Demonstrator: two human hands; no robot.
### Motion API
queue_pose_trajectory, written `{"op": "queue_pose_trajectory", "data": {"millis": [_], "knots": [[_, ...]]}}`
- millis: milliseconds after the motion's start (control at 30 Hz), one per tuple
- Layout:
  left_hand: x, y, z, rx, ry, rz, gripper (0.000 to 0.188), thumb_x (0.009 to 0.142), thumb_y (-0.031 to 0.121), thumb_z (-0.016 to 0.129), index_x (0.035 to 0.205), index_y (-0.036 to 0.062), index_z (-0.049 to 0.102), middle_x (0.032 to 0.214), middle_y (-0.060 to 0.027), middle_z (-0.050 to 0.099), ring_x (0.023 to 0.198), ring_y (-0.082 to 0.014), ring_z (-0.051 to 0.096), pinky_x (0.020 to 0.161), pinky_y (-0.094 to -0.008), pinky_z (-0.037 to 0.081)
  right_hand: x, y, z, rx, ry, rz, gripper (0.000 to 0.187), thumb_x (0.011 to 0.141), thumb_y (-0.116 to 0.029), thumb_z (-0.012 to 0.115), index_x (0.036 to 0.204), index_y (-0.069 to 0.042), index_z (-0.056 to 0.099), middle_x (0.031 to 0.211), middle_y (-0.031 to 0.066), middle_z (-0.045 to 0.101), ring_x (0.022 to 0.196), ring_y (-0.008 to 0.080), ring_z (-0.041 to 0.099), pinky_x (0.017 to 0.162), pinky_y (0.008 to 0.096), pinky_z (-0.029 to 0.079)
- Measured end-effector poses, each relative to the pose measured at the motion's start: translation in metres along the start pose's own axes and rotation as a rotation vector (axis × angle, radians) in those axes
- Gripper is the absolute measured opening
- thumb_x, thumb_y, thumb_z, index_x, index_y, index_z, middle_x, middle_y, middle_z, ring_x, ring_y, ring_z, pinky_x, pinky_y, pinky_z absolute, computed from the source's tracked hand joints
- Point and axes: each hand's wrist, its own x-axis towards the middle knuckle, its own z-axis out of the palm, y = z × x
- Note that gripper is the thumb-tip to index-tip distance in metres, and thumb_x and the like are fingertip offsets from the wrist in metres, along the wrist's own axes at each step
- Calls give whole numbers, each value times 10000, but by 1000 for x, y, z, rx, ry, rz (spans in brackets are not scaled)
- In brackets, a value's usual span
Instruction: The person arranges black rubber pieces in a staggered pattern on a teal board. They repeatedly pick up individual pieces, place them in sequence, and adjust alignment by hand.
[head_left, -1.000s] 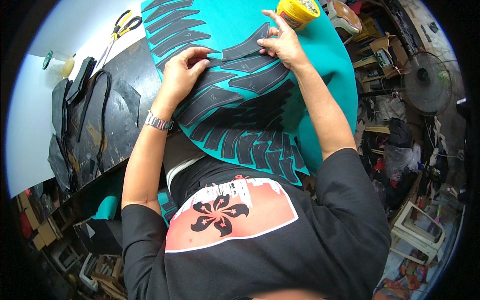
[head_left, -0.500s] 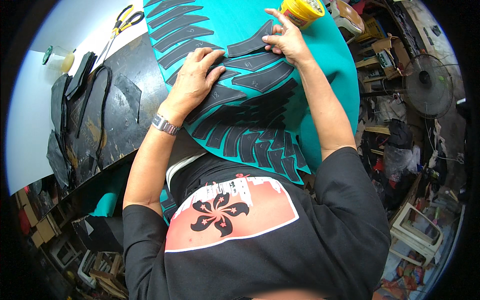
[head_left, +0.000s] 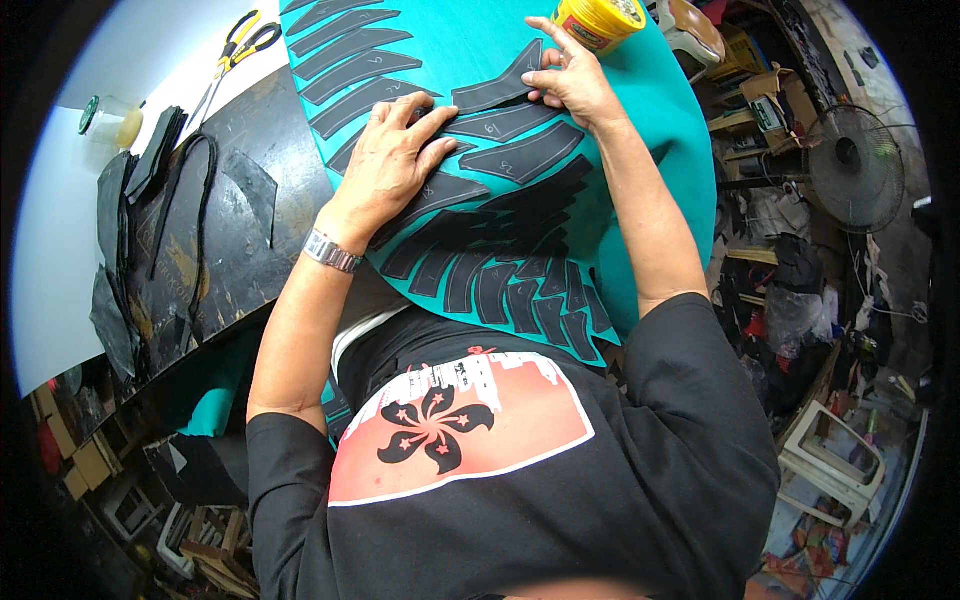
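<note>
Since a second ago my left hand [head_left: 395,165] has slid up the teal sheet [head_left: 650,150] toward its far edge and my right hand [head_left: 570,80] has shifted slightly along the same dark curved strip [head_left: 497,92], while the rest of the layout lies as it did. The teal sheet spreads across the right half of the tabletop [head_left: 50,230] and hangs over its near edge against my black shirt; rows of dark cut-out pieces [head_left: 500,280], narrow and curved, lie on it in fan-like ranks, thickest toward the near edge. At the sheet's far edge stands a yellow tub [head_left: 598,18], just beside my right fingertips. To the left of the sheet a black board [head_left: 240,210] covered in dark offcuts and a looped black strap [head_left: 190,200] takes up the middle of the tabletop, a pair of yellow-handled scissors [head_left: 235,45] lies near the far edge, and a small glass jar with a green lid [head_left: 110,118] stands toward the far left corner. Off the right edge the workshop is crowded: a standing fan [head_left: 850,165], cardboard boxes and a white plastic stool [head_left: 830,460]. My left hand lies flat, fingers spread wide, pressing on the dark pieces in the middle of the sheet, gripping nothing. My right hand is half curled, fingertips pinching the end of the curved strip against the sheet.
</note>
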Motion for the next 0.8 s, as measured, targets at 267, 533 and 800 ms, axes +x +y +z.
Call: {"op": "queue_pose_trajectory", "data": {"millis": [267, 533, 800], "knots": [[2, 3, -4, 35, -99, -35, 377, 996, 315, 577, 1332, 157, 639, 1332, -121, 544, 1159, -282, 527, 1020, -403, 460, -1, 6, -9, -239, 105, -107, 601, 830, 25, 725, 1397, -91, 561, 718, -3, 611, 643, 79, 606, 617, 234, 520], [2, 6, -6, 54, -71, -13, 375, 979, 311, 601, 1305, 134, 651, 1300, -107, 571, 1159, -284, 531, 1011, -398, 468, -2, 8, 1, -489, 206, -206, 690, 821, 20, 727, 1453, -151, 508, 722, 19, 612, 651, 98, 589, 645, 256, 533], [4, 7, -7, 41, -68, 2, 355, 965, 294, 620, 1262, 102, 653, 1283, -110, 586, 1161, -300, 534, 993, -405, 480, -6, 0, 20, -1225, 362, -290, 722, 778, -66, 706, 1449, -198, 477, 1085, 156, 664, 990, 311, 664, 840, 455, 546]]}}
